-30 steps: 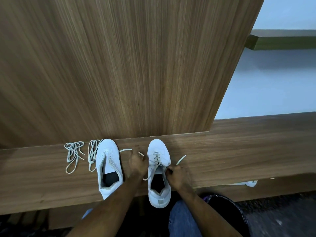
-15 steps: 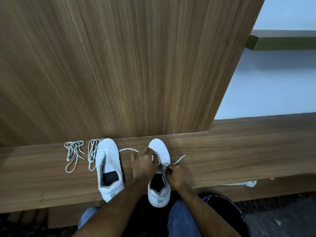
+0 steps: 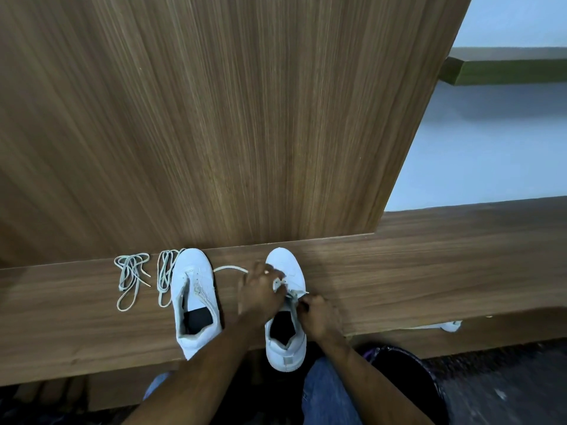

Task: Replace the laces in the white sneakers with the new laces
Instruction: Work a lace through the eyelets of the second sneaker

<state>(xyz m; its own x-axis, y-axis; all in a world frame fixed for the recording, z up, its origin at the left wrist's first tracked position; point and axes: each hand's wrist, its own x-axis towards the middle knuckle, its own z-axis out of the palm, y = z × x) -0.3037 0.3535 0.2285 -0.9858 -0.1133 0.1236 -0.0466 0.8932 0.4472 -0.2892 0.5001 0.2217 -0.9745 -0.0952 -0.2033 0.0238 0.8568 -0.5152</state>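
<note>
Both hands at the lacing of the right-hand white sneaker on a wood-grain shelf

The right sneaker (image 3: 285,305), smooth white with a dark insole, overhangs the shelf's (image 3: 429,265) near edge; the left hand (image 3: 259,291) lies over its eyelets, fingers curled on the lace (image 3: 230,268), which loops flat toward the left sneaker (image 3: 194,299); the right hand (image 3: 317,314) pinches a lace end at the shoe's right side; two loose bundles of pale laces (image 3: 132,279) (image 3: 165,276) lie near the back edge, the second touching the left sneaker.

Wooden bench (image 3: 429,271): sneakers (image 3: 194,302), laces (image 3: 130,280).
</note>
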